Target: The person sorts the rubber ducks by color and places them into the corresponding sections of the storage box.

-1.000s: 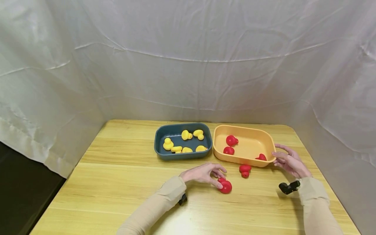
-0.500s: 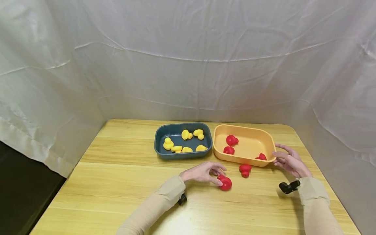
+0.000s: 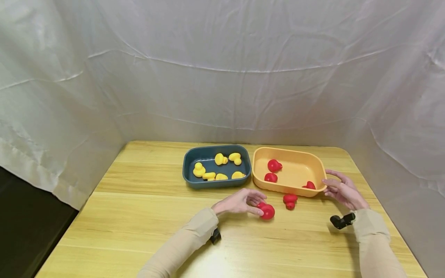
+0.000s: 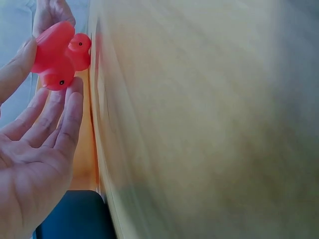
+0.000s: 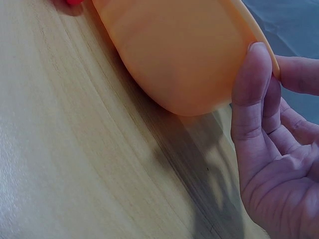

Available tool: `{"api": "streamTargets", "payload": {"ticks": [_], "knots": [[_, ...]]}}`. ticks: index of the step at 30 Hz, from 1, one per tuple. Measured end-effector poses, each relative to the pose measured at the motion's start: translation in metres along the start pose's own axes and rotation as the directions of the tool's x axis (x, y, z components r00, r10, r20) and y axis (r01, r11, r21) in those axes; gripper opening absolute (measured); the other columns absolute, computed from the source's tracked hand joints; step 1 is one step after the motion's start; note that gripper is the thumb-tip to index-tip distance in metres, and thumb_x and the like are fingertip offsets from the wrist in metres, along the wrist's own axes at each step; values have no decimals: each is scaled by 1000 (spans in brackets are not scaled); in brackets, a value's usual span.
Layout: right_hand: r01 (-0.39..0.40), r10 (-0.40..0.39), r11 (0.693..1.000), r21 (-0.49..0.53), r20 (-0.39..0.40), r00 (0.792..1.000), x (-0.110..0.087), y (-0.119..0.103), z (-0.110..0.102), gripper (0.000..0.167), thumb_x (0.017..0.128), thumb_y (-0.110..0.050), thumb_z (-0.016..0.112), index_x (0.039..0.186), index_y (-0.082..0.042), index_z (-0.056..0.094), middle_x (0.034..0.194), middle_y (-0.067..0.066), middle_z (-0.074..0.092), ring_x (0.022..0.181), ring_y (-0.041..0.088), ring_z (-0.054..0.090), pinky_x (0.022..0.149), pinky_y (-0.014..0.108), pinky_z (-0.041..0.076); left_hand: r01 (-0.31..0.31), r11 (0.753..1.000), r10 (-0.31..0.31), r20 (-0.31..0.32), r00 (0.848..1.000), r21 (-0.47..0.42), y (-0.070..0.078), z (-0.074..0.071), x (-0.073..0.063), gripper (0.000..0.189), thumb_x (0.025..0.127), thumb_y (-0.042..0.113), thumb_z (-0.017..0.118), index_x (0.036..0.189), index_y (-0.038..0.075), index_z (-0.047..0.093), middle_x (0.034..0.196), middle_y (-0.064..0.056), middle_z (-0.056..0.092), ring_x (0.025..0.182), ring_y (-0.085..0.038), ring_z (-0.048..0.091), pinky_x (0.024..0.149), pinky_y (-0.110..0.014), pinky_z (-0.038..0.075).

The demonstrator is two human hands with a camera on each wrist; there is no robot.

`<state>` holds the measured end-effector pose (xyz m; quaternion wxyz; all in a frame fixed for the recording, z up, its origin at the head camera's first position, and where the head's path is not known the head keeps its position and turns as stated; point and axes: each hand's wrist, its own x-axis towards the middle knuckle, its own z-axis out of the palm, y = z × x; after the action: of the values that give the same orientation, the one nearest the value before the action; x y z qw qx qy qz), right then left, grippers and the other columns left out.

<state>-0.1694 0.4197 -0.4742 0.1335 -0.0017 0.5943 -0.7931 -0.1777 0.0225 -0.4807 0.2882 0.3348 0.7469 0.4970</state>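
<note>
Between the thumb and fingertips of my left hand (image 3: 240,201) is a red rubber duck (image 3: 267,212), in front of the orange tray (image 3: 288,189). In the left wrist view, the thumb presses one side of this duck (image 4: 56,55) and the fingers meet it from the other. My right hand (image 3: 345,193) pinches the tray's right end, thumb on one side of the rim and index finger on the other, as the right wrist view shows. A second red duck (image 3: 290,201) lies on the table just before the tray. Inside the tray are red ducks (image 3: 274,166).
A dark blue tray (image 3: 217,184) stands close to the orange tray's left side, with several yellow rubber ducks (image 3: 199,170) in it. Both trays sit towards the back of the wooden table (image 3: 146,216). A pale curtain (image 3: 222,96) hangs behind the table and along its sides.
My left hand has moved slightly away from me, towards the trays, and the red duck in its fingers has gone with it. The right hand and both trays have stayed in place.
</note>
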Motion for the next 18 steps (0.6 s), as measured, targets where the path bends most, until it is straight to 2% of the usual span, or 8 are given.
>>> {"api": "streamTargets", "payload": {"ticks": [6,10,18], "knots": [[-8,8,1000,-10,-11,1000,0,-1,0,30,102,0,51,124,-20,52,86,2,70,68,13,70,63,23,62,-9,999,7,-34,999,-47,1,0,0,53,90,9,76,137,-3,56,132,-15,66,110,-9,66,98,-14,53],[-4,4,1000,-11,-6,1000,-1,-1,1,29,102,0,50,124,-19,52,87,2,70,68,14,70,63,23,62,-36,998,33,-64,997,-47,1,0,0,52,90,10,76,137,-3,56,133,-16,65,112,-11,66,99,-16,53],[-4,4,1000,2,2,1000,0,-1,1,30,103,0,50,124,-20,52,85,3,71,68,14,70,64,23,62,-76,996,69,-127,989,-49,5,1,-1,50,90,11,76,135,-1,59,134,-13,66,111,-7,65,106,-28,54]]}}
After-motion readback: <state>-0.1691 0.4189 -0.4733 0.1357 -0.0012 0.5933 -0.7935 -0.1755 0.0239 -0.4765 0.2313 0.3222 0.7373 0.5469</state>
